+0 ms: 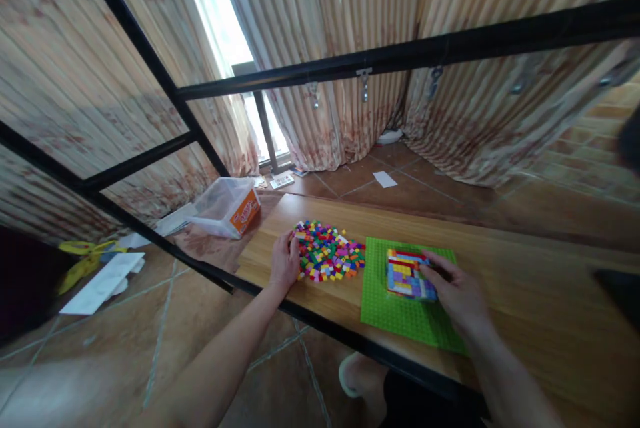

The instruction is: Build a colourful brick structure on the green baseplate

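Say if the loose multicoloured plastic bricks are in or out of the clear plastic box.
Out: the loose bricks lie heaped on the brown wooden tabletop; the clear box stands apart.

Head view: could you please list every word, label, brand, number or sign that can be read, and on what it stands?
No text can be read with certainty.
Orange label on the clear plastic bin: pale lettering, too blurred to read.
Flat printed item on the tiled floor: marks too small to read.
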Demonstrator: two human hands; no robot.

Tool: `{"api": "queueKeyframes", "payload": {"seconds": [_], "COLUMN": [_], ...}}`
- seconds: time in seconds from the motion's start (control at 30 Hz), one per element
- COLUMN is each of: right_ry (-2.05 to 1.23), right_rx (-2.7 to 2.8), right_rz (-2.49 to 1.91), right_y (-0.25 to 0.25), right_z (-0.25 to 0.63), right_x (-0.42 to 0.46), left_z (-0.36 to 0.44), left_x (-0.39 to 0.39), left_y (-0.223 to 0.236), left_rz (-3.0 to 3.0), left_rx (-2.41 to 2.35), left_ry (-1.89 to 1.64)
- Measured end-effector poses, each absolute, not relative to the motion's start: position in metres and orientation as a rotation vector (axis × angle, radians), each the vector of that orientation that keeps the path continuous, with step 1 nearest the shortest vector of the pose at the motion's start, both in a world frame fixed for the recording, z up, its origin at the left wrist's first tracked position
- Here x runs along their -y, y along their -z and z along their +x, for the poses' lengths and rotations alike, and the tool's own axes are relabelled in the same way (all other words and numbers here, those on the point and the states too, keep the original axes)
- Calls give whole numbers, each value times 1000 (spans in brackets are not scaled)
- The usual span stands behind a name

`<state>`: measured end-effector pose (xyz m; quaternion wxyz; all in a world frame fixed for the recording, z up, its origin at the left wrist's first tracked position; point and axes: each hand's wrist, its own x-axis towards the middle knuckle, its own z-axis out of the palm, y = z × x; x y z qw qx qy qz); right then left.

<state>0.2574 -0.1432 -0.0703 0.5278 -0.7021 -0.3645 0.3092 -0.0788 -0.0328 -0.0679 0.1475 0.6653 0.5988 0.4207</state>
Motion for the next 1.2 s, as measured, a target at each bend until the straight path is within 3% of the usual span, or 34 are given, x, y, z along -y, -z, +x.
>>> {"api": "queueKeyframes", "payload": {"seconds": [0.37,0.87,1.2], "right_ry": [-667,-648,-678], "right_rx": [925,965,977], "right_rz": [-1780,-1813,-1787], "right_y": [67,66,68], "right_z": [258,259,260], "right_x": [146,147,148], "left_z": [-74,-84,-54], "left_x": [35,28,-33], "left_y": [72,60,34], "left_rz": [2009,1834,2325], "left_rx": [-1749,-1817,-1797], "left_ry": [-1081,-1235,-719]}}
